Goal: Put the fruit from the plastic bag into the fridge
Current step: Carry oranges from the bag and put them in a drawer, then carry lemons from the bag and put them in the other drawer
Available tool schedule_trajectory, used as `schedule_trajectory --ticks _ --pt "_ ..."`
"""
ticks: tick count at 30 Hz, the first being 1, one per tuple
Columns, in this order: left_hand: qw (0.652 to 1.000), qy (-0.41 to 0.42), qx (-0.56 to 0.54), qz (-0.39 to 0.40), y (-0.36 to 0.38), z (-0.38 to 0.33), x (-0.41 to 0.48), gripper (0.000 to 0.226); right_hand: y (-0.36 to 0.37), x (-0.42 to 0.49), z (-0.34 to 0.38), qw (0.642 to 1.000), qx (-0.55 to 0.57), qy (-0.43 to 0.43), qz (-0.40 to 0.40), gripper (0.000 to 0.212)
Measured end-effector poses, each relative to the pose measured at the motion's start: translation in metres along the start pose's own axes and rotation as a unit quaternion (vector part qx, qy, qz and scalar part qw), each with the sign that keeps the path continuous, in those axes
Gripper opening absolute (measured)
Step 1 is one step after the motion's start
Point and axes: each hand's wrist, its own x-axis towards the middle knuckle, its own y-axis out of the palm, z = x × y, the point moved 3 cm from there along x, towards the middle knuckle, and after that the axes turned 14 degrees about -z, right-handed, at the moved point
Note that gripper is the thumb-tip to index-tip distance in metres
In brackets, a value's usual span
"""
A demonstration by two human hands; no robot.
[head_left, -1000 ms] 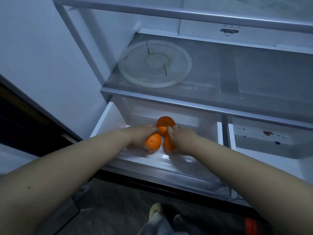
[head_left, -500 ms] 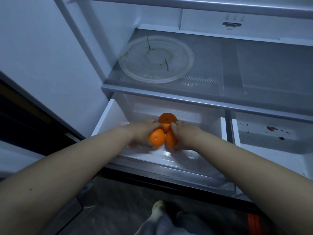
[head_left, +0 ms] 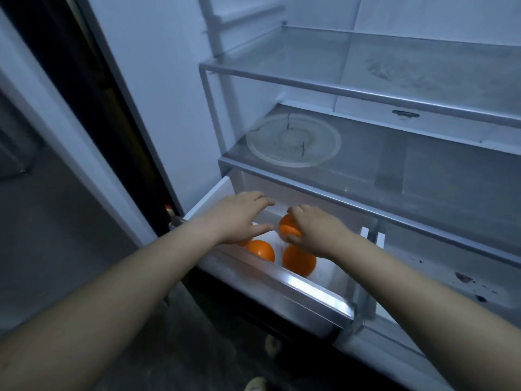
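- where the fridge (head_left: 169, 80) stands open, its left drawer (head_left: 310, 296) is pulled out toward the viewer, and four oranges lie inside it on the white floor.
- left hand (head_left: 239, 218): palm down above the left part of the drawer, fingers straight and slightly spread, thumb held apart. it grips nothing, and it cannot be told whether it touches the fruit beneath.
- right hand (head_left: 318, 232): fingers curled over the top of the rear orange (head_left: 287, 225), with the thumb at its near side, so the fruit is held between them.
- near-left orange (head_left: 260, 249): rests on the drawer floor just behind the front rim, free of both hands.
- near-right orange (head_left: 298, 259): lies just beside the near-left orange, partly covered from above by the right hand.
- fourth orange (head_left: 243, 241): mostly hidden under the left hand, with only a sliver of peel showing.
- glass plate (head_left: 293, 139): round and clear, lying flat on the lower shelf (head_left: 423, 179) directly above the left drawer. a few thin green stalks lie on it.
- upper shelf (head_left: 366, 77): clear glass with a metal front edge.
- right drawer (head_left: 451, 272): beside the left drawer, its pale floor marked with dark spots.
- light slipper (head_left: 255, 385): visible at the lower edge of the view, on the dark floor.
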Motion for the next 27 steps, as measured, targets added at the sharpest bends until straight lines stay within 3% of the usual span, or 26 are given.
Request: schedule_trajectory --ticks 8,13,22,27 --pt "0.982 -0.105 0.077 -0.135 -0.056 -0.040 -0.089 0.065 -0.044 -0.047 0.039 0.984 0.053 -0.123 -0.116 0.058" --pt "0.955 -0.199 0.109 -0.190 -0.084 -0.055 -0.159 0.060 -0.053 -0.067 0.090 0.958 0.107 -0.201 -0.176 0.046" --pt "0.890 -0.371 0.184 -0.190 -0.121 -0.057 -0.320 0.057 -0.041 -0.111 0.228 0.911 0.148 -0.347 -0.166 0.053" --pt "0.840 -0.451 0.212 -0.213 -0.137 -0.053 -0.429 0.050 -0.021 -0.144 0.324 0.888 0.172 -0.410 -0.120 0.048"
